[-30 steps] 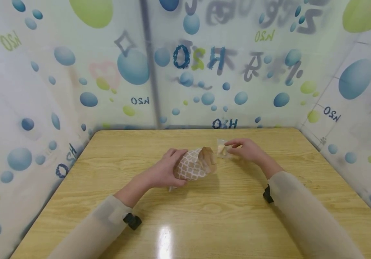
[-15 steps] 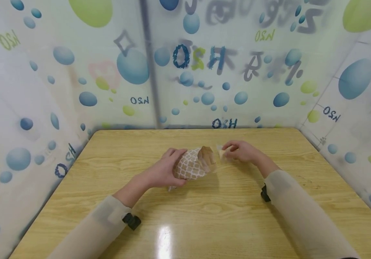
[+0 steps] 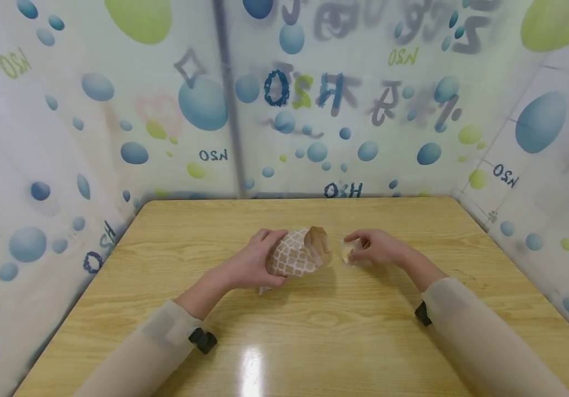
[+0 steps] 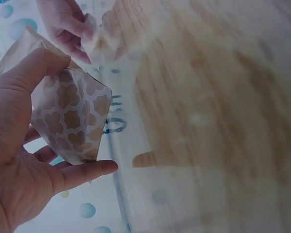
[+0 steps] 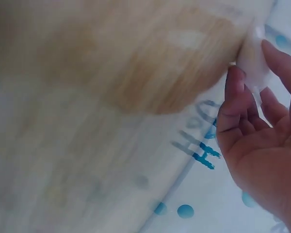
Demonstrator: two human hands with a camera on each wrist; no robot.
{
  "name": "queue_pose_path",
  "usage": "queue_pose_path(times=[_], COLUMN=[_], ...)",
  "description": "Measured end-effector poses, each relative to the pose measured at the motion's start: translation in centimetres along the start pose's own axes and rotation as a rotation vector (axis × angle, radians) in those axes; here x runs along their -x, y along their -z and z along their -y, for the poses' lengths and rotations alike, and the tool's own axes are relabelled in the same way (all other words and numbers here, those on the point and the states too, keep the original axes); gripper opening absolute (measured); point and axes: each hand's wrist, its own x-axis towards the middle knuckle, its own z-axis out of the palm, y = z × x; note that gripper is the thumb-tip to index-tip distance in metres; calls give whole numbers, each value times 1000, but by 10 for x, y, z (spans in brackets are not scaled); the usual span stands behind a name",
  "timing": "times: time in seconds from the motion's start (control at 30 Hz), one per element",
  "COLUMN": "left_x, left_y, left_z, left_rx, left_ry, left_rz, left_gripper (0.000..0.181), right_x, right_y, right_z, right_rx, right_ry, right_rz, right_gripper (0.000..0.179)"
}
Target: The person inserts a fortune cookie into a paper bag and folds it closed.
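My left hand grips a brown paper bag with a white lattice pattern. The bag lies tilted on its side, its open mouth facing right. In the left wrist view the thumb and fingers wrap round the paper bag. Just right of the mouth, my right hand pinches a small clear plastic packet with something pale yellow inside. The right wrist view shows that packet between thumb and fingers of the right hand, blurred and whitish.
Both hands work over a glossy wooden table with a bright reflection near its front. A curtain-like wall printed with blue and green bubbles stands behind the table and along both sides. Dark wrist cameras sit at the sleeves.
My right hand has pinched the packet, which it was reaching over a second ago, and moved it slightly nearer and to the right. The left hand and the paper bag stay in place.
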Motion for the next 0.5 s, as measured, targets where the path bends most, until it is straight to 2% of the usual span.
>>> queue_pose_path(times=[0.1,0.3,0.5], left_x=[0,-2,-3], left_y=[-1,-3,-3], left_z=[1,2,2], left_rx=[1,1,-2], left_ry=[-4,-8,-6], left_rz=[-1,3,1], left_gripper=[108,108,108], right_x=[10,34,50], right_y=[1,4,7], right_z=[0,12,29], right_rx=[-4,-132,-167], right_ry=[17,37,118], right_rz=[-33,-110,-183], right_gripper=[57,58,51])
